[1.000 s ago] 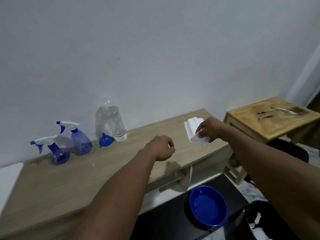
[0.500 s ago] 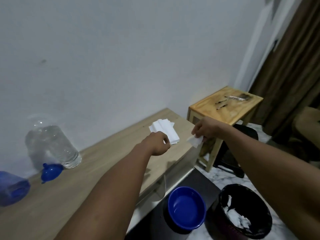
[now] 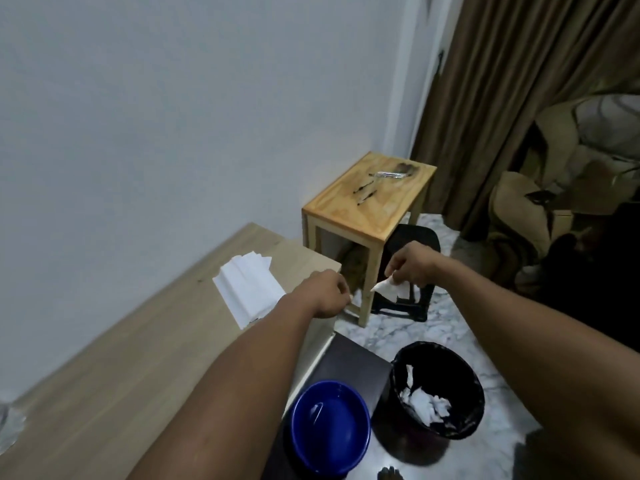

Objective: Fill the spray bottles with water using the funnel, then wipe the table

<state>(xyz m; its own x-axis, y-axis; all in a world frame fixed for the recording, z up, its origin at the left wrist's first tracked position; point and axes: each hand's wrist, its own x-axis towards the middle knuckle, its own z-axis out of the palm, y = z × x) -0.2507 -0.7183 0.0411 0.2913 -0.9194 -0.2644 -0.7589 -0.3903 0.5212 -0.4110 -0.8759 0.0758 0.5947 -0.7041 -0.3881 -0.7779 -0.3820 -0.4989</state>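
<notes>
My right hand pinches a crumpled white tissue out past the right end of the wooden table, above the floor. My left hand hovers over the table's right end with its fingers curled and nothing visible in it. A stack of white tissues lies on the table just left of that hand. The spray bottles and the funnel are out of view; only the blurred edge of the clear water bottle shows at the far left.
A black bin with crumpled white paper stands on the marble floor below my right arm. Left of it, a blue bowl sits on a dark surface. A small wooden side table and a black stool stand beyond the table's end.
My view has swung right, so the spray bottles and funnel left the frame. My right hand carried the tissue off the table's end. The left hand stayed near the tissue stack.
</notes>
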